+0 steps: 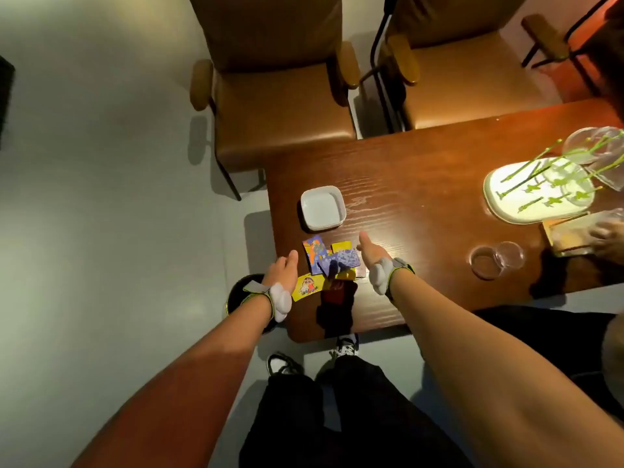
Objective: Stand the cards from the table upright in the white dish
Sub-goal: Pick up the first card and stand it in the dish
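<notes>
A: Head view. We see the cards (329,263) lying flat in a loose, overlapping scatter at the lower centre of the frame, near the table's (422,184) left edge. One yellow card (305,288) sits apart at the lower left of the pile. The white dish (322,207) stands just above them in the frame — empty, as far as we can tell, and not touching any card.

B: And the hands?

A: Our left hand (282,266) hovers at the left of the pile, our right hand (371,249) at its right. Both are spread, fingers straight, holding nothing; a grey band sits on each wrist.

B: So the step in hand, we judge, is gathering.

A: Yes. We would sweep both palms inward to square the cards into one stack, taking in the stray yellow card. Flat cards resist lifting, so we might slide the stack to the table edge and pinch it there.

B: The risk?

A: The dish looks shallow — a thin stack may topple unless leaned against a wall.
</notes>
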